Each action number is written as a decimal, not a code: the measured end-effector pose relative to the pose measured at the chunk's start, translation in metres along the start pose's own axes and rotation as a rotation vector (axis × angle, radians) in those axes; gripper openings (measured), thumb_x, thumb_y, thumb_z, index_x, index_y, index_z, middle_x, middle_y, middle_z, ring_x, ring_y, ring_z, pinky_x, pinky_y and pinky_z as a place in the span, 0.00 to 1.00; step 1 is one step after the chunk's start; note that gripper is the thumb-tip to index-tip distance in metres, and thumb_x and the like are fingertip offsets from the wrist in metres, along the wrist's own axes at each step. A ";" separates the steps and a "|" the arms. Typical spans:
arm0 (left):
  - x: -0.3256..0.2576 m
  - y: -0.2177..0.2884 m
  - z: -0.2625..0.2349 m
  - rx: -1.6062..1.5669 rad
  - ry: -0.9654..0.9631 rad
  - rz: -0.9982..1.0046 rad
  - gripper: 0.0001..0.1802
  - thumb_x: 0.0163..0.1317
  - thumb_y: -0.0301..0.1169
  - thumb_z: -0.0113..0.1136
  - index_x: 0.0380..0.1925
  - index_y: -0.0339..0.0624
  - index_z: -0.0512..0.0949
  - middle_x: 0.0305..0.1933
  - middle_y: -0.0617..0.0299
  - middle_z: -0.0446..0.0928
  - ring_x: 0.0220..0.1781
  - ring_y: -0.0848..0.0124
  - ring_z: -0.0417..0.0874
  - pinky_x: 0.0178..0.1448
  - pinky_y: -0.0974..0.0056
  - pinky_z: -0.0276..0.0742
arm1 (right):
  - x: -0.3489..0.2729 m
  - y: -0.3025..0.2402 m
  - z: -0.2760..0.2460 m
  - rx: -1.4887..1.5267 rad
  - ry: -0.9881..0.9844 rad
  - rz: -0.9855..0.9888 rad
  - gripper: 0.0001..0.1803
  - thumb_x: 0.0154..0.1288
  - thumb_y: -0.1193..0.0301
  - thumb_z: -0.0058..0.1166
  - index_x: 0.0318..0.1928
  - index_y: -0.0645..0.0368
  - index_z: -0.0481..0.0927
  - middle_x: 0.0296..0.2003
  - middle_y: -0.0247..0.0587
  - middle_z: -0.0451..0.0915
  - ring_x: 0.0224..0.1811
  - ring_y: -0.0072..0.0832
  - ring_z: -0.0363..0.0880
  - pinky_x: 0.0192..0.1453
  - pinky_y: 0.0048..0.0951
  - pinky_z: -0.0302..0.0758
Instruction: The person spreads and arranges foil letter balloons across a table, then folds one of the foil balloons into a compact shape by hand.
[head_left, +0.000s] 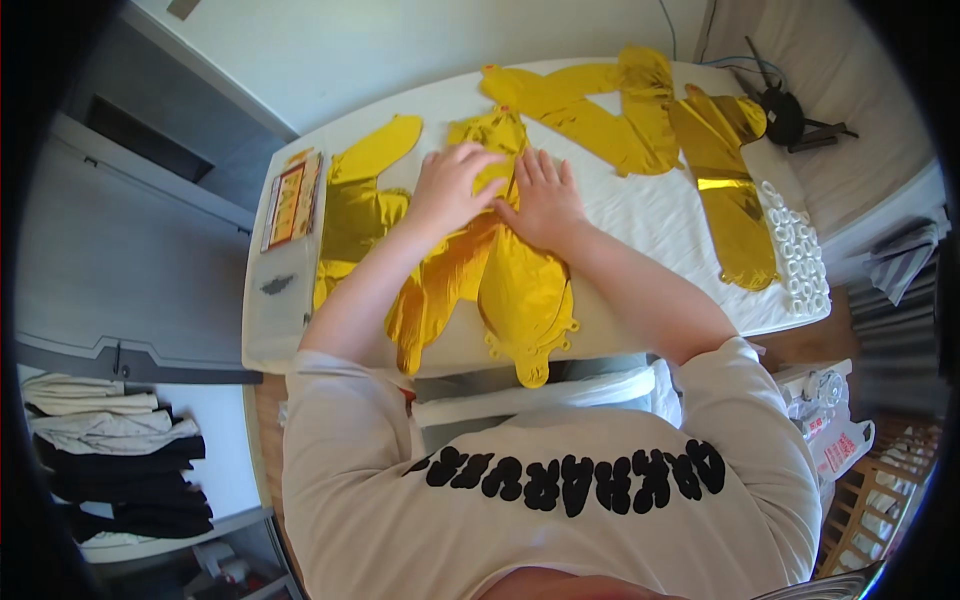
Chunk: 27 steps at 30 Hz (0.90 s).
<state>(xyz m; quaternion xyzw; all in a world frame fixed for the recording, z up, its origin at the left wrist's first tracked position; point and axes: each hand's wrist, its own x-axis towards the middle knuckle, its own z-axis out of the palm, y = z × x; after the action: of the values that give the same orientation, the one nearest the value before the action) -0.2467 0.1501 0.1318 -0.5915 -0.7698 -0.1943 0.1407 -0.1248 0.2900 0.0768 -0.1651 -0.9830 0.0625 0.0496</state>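
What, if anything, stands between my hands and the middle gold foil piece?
Nothing visible: your right hand lies flat on the middle gold foil piece, and your left hand is over the foil too, though I can't tell whether it touches.

The person's forearms reach forward and converge. The left hand [457, 183] is turned inward, its fingers loosely bent, a gap showing between them and the thumb. Just beside it, the right hand [546, 203] lies palm down, fingers straight and pointing away, thumb stretched toward the left. Both elbows are bent.
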 end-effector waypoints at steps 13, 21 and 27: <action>-0.176 0.113 -0.031 -0.050 0.105 -0.179 0.11 0.60 0.31 0.72 0.44 0.51 0.89 0.48 0.66 0.85 0.50 0.64 0.84 0.53 0.55 0.72 | 0.001 -0.002 0.007 -0.018 0.080 -0.010 0.54 0.76 0.30 0.32 0.82 0.63 0.52 0.83 0.51 0.51 0.86 0.46 0.45 0.87 0.54 0.42; -0.134 0.121 -0.016 -0.113 0.109 0.002 0.13 0.64 0.34 0.70 0.48 0.49 0.88 0.49 0.65 0.86 0.51 0.64 0.85 0.64 0.55 0.73 | 0.003 -0.002 0.007 -0.028 0.085 0.003 0.54 0.75 0.29 0.31 0.82 0.63 0.52 0.83 0.49 0.51 0.87 0.45 0.44 0.87 0.54 0.42; -0.128 0.103 -0.006 -0.286 -0.056 -0.101 0.12 0.66 0.35 0.69 0.47 0.48 0.88 0.46 0.60 0.87 0.52 0.63 0.86 0.68 0.52 0.72 | 0.002 -0.002 0.007 -0.029 0.096 -0.002 0.54 0.75 0.29 0.30 0.82 0.62 0.53 0.83 0.49 0.51 0.87 0.45 0.44 0.87 0.54 0.41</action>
<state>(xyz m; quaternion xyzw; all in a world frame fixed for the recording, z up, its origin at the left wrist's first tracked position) -0.1136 0.0609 0.0932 -0.5714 -0.7665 -0.2922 0.0236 -0.1279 0.2879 0.0698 -0.1679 -0.9805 0.0401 0.0944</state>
